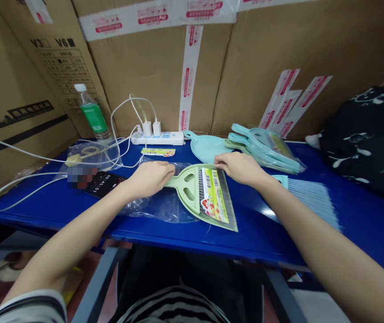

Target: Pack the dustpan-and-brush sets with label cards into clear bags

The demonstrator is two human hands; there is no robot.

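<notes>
At my far left a carton (53,58) carries "V3" beside an unfilled box and "V6" beside a filled one; the smaller print blurs. In front of it stands a bottle (93,117) with a green label I can't read, and then comes a phone (104,184) showing 00:45:51.

My left hand (153,177) is closed around the handle of the green brush-and-dustpan set (195,188), which lies in front of me, over part of a clear plastic bag (165,208). Past that hand is a loose yellow-green card (158,152). The set's label (214,195) has a barcode, a red drawing and characters too soft to make out, as is the red print on the tape (189,76) behind.

My right hand (237,167) has its fingers curled at the set's far edge; I can't tell whether they pinch or only rest. I judge this as steadying the nested pair; moving it calls for a firm handle grip and care for the bristles.

Further right lie wrapped sets (262,146) and a light-blue brush (312,199).
</notes>
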